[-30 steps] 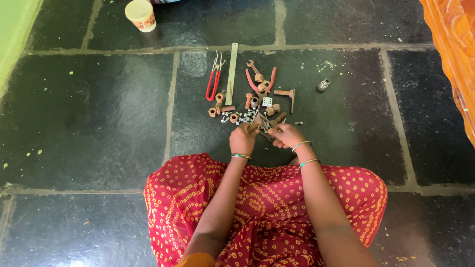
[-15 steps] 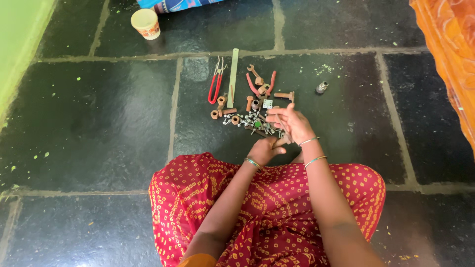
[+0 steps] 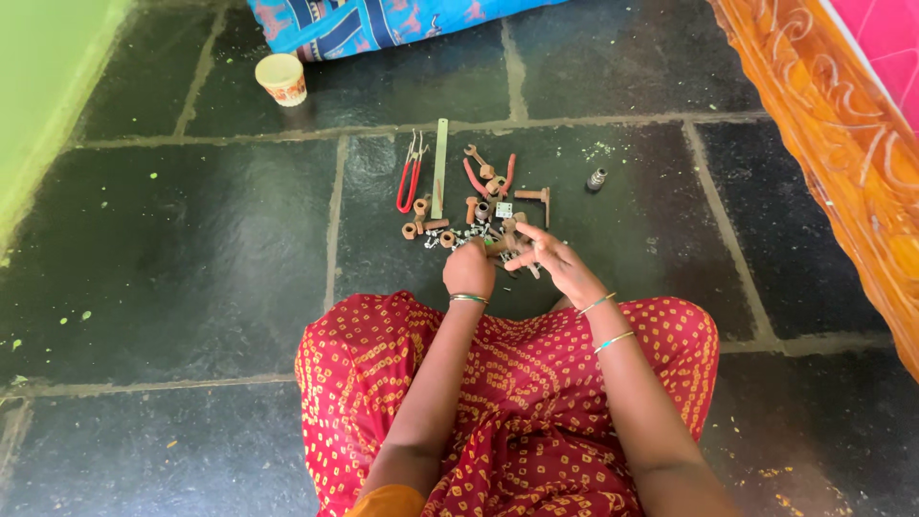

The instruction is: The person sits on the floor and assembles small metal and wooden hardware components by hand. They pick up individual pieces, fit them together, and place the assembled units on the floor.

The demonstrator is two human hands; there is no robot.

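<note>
I sit on a dark stone floor in a red patterned dress. My left hand [image 3: 468, 270] is closed around a rusty bolt [image 3: 498, 245] that pokes out toward the right. My right hand [image 3: 550, 258] meets it with fingers spread, fingertips on the bolt's end. Just beyond both hands lies a pile of rusty nuts, bolts and small silver screws [image 3: 450, 233]. Red-handled pliers [image 3: 409, 175], a long metal strip [image 3: 439, 168], a small spanner [image 3: 476, 154] and red-handled cutters [image 3: 490, 177] lie further out.
A small metal cylinder [image 3: 596, 179] stands to the right of the pile. A paper cup [image 3: 283, 78] sits far left, near a blue patterned cloth [image 3: 383, 21]. A carved orange wooden frame [image 3: 842, 144] borders the right. A green wall [image 3: 38, 86] runs along the left.
My left hand rose from near my lap back up to the pile's edge with the bolt. My right hand came down to meet it. The camera tilted, showing more cloth and frame.
</note>
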